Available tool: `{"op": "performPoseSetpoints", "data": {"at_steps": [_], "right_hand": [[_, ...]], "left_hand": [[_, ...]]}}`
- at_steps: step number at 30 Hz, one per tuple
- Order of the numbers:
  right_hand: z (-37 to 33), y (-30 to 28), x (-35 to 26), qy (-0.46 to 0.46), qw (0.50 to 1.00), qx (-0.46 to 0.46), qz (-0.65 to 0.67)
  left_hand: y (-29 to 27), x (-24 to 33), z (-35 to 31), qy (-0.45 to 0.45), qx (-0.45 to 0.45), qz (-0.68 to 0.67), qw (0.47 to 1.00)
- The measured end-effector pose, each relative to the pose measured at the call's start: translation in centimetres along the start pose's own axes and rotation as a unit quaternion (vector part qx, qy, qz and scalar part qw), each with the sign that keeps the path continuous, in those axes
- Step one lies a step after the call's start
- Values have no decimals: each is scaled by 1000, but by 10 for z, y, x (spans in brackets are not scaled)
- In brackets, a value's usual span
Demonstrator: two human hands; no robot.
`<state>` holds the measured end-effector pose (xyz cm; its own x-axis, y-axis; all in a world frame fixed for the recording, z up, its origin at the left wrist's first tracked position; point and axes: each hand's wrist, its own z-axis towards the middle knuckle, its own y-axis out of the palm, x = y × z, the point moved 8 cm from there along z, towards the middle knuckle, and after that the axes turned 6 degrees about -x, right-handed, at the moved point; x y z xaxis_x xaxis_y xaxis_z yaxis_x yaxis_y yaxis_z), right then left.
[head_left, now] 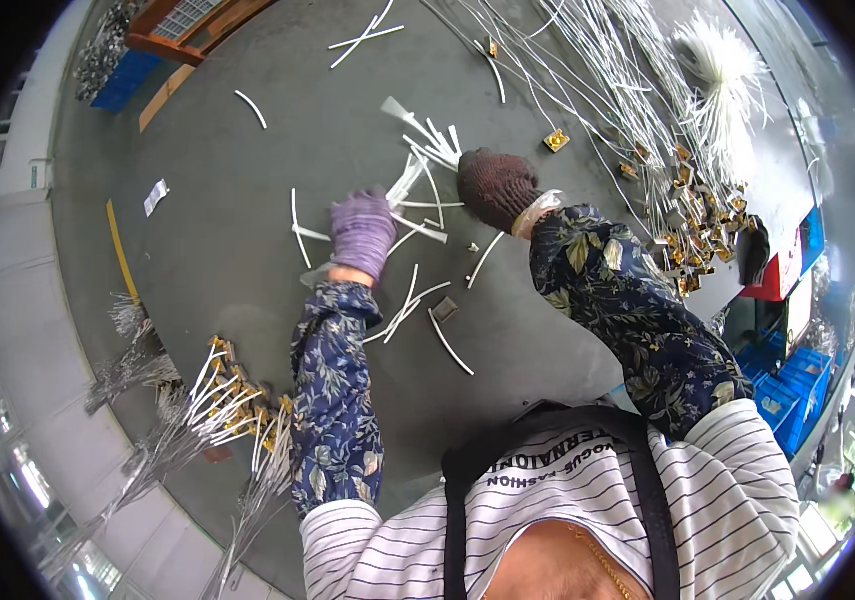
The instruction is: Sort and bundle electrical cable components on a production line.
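Observation:
My left hand point(364, 235), in a purple knit glove, is closed with a small bunch of short white tubes point(408, 180) sticking out past its fingers. To its right, my right hand point(500, 188) wears a dark maroon glove and is curled into a fist. Another cluster of white tubes point(435, 146) fans out leftward from that fist; its fingertips are hidden. Loose white tubes point(411, 308) lie scattered on the grey table point(248, 250) around both hands. A small grey block point(445, 309) rests nearer to me.
Long white wires point(598, 70) with brass-coloured parts point(698, 225) are heaped at the right. A yellowish metal piece point(556, 140) lies beside them. More wires with white-sleeved ends point(218, 400) hang over the near left edge. Blue crates point(793, 390) stand at the far right.

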<state>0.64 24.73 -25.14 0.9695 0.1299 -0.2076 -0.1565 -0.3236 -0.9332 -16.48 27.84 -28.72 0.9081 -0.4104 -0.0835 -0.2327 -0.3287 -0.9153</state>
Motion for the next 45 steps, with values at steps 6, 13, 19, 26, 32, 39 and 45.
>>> {"op": "performPoseSetpoints", "data": {"at_steps": [6, 13, 19, 26, 32, 39, 45], "right_hand": [[-53, 24, 22, 132, 876, -72, 458], [-87, -7, -53, 61, 922, -55, 377], [-66, 11, -120, -37, 971, -217, 91], [27, -39, -31, -101, 972, 111, 180], [119, -42, -16, -112, 993, 32, -31], [71, -40, 5, -47, 996, 46, -58], [1, -11, 8, 46, 995, -86, -10]], "left_hand": [[-8, 1, -36, 28, 82, -141, 986], [-42, 24, -100, 113, 171, -640, 741], [9, 14, -127, -116, 119, -871, 462], [35, -33, -138, -118, 106, -839, 521], [52, -43, -141, -27, 93, -869, 486], [32, -32, -159, -116, 178, -656, 724], [62, -39, -179, -164, 225, -702, 656]]}}
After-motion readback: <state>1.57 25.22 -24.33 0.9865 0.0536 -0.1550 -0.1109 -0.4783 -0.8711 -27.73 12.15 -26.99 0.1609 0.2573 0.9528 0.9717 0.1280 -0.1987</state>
